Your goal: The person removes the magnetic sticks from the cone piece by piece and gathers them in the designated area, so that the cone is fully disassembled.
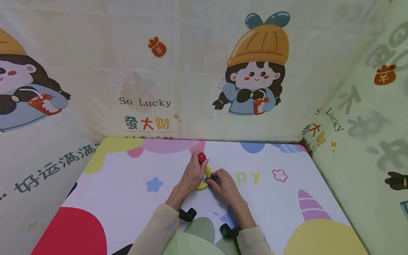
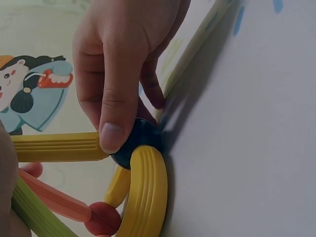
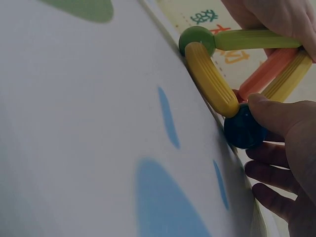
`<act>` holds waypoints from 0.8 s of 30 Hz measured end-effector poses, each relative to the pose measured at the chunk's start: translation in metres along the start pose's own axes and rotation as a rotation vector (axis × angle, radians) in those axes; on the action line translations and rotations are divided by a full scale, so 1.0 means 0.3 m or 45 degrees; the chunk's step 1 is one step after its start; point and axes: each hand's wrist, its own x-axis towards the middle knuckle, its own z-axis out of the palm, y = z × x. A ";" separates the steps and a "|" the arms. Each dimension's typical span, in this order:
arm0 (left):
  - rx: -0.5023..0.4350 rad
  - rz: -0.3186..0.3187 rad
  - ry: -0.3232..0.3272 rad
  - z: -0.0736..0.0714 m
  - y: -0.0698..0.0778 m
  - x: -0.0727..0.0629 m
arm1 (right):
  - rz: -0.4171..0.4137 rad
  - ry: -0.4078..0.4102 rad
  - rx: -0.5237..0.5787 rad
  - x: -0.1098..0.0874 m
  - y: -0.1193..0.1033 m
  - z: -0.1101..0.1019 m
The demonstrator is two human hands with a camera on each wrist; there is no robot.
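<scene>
A flat blue printed star (image 1: 154, 184) lies left of the left hand (image 1: 192, 172), which grips a glossy red ball (image 1: 202, 158) over the white patterned tabletop (image 1: 124, 191). From that hand run three ridged, plastic-looking straight rods: one light green (image 3: 256, 39), one salmon-red (image 2: 57, 195) and one yellow (image 2: 59, 147). The salmon-red rod meets a second, matte red ball (image 2: 102, 218), while the light green rod ends at a glossy green ball (image 3: 197, 33), apart from both hands. A ridged, curved yellow rod (image 2: 149, 192) links the green ball to a glossy dark blue ball (image 3: 244, 129), pinched at the fingertips of the right hand (image 1: 225, 185). Right of that hand sits a pink printed flower (image 1: 279, 175).

The step in hand appears to be fixing or adjusting the blue corner of a pyramid-like frame. The next move likely calls for a steady left hand on top and light right-hand pressure at the joint; whether the frame's base touches the tabletop cannot be told.
</scene>
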 end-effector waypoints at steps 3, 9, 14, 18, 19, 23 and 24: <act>-0.002 -0.002 -0.002 -0.001 0.000 -0.001 | -0.002 0.004 0.009 0.001 -0.002 0.002; -0.034 -0.012 0.016 -0.011 -0.002 0.001 | 0.020 -0.018 0.022 0.004 -0.007 0.002; -0.074 -0.010 0.029 -0.021 -0.010 0.005 | 0.078 -0.050 0.027 0.009 -0.008 0.002; -0.098 -0.011 0.016 -0.024 -0.012 0.004 | 0.109 -0.066 0.029 0.010 -0.007 0.000; -0.117 -0.012 0.015 -0.025 -0.012 0.005 | 0.111 -0.069 0.026 0.010 -0.007 0.000; -0.193 -0.019 0.015 -0.034 -0.006 0.008 | 0.111 -0.069 0.015 0.008 -0.006 -0.001; -0.212 -0.015 0.023 -0.037 -0.005 0.010 | 0.108 -0.066 0.013 0.008 -0.006 -0.001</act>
